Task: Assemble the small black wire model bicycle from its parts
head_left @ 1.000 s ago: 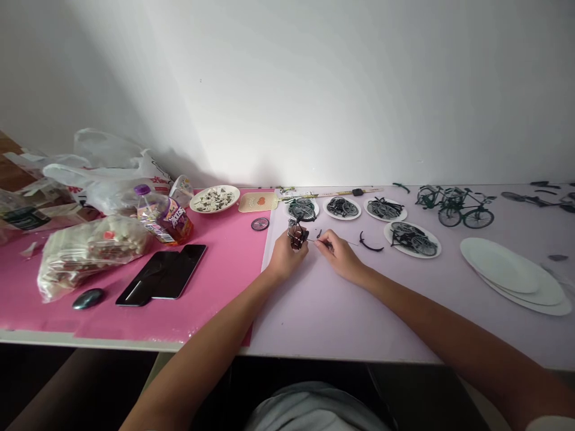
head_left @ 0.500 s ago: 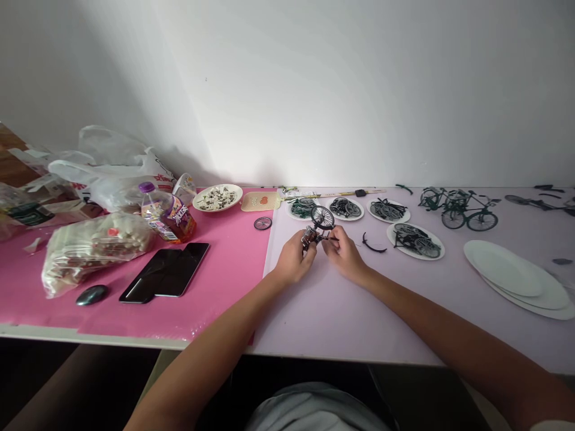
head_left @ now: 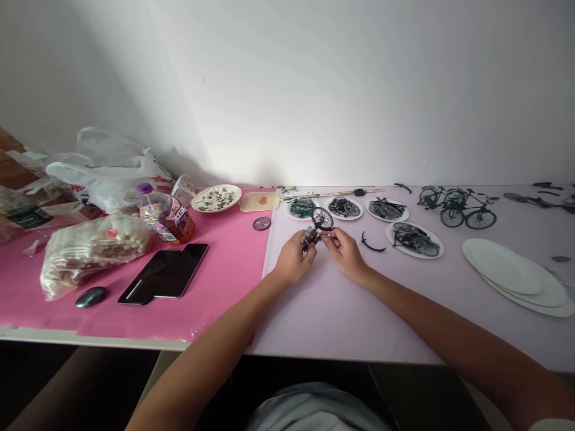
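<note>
Our left hand (head_left: pixel 294 257) pinched a small dark piece (head_left: pixel 309 238) above the table (head_left: pixel 341 317), between its middle and far edge.
We had a spoked wheel (head_left: pixel 322 219) tilted up at the piece's far side, and our right hand (head_left: pixel 345 251) had its fingertips drawn together beside it; whether they pinched anything, we could not tell. Just right of our hands lay a curved black part (head_left: pixel 374 246); toward the table's far right corner stood green model bicycles (head_left: pixel 480 219).

the head camera looks forward and down across the table (head_left: pixel 341 323), wall (head_left: pixel 287 90) beyond.
</note>
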Available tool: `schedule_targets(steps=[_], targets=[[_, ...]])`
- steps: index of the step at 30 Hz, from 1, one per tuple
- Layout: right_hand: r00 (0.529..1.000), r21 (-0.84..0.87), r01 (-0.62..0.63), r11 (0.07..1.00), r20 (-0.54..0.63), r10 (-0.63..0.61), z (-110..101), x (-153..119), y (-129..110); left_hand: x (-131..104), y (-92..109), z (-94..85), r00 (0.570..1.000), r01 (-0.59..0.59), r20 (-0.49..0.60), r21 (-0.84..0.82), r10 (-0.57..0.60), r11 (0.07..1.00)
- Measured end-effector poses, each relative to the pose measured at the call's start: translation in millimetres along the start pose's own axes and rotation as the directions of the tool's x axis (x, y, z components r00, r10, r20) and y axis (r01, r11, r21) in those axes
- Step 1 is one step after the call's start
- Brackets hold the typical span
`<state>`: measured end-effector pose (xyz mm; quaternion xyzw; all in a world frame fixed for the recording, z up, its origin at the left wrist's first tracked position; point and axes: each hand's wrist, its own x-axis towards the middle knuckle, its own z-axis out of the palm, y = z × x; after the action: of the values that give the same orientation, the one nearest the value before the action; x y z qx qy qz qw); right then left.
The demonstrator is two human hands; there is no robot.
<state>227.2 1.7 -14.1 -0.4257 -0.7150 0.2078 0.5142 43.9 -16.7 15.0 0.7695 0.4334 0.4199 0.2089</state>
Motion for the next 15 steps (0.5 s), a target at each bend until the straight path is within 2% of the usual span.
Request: schedule_targets(steps=[15], targets=[[1.0, 0.127, -0.003, 0.992, 0.017, 0.001, 1.1, -2.3, -2.5, 0.3, -3.1, 5.4, 0.998, -0.055, -0.044, -0.031, 0.053, 0.998]])
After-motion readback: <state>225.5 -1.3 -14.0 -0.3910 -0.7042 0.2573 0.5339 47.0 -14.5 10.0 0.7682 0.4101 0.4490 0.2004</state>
